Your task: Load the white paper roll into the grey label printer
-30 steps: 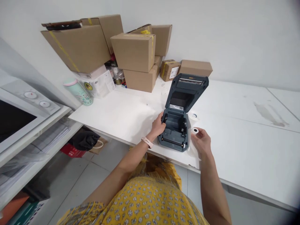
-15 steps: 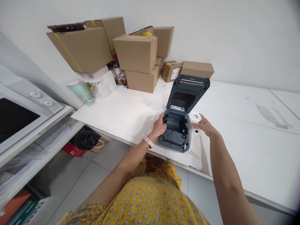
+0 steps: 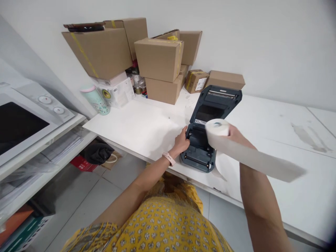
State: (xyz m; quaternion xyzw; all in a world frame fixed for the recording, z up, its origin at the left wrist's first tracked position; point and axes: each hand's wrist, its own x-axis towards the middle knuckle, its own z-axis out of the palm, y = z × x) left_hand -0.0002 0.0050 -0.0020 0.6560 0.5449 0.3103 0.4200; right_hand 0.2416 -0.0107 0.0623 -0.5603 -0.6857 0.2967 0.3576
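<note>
A dark grey label printer [image 3: 195, 158] stands near the table's front edge with its lid [image 3: 223, 98] raised and its inner bay showing. My left hand [image 3: 181, 141] grips the printer's left side wall, thumb and fingers over the edge. In my right hand [image 3: 239, 136] is a white label roll [image 3: 217, 127], lifted just over the right side of the bay. A long loose strip hangs from the roll and stretches to the right across my wrist. Part of the right hand is hidden behind the roll and strip. Another strip of paper [image 3: 219, 172] lies at the printer's right side.
Cardboard boxes [image 3: 159, 59] are stacked along the wall at the back. A mint green tumbler [image 3: 96, 100] and a white box [image 3: 120, 92] stand at the table's left end. Further left, a microwave [image 3: 23, 115] sits on a shelf unit.
My right hand has raised the label roll off the table beside the printer and brought it over the bay, its strip now trailing. My left hand still holds the printer.
</note>
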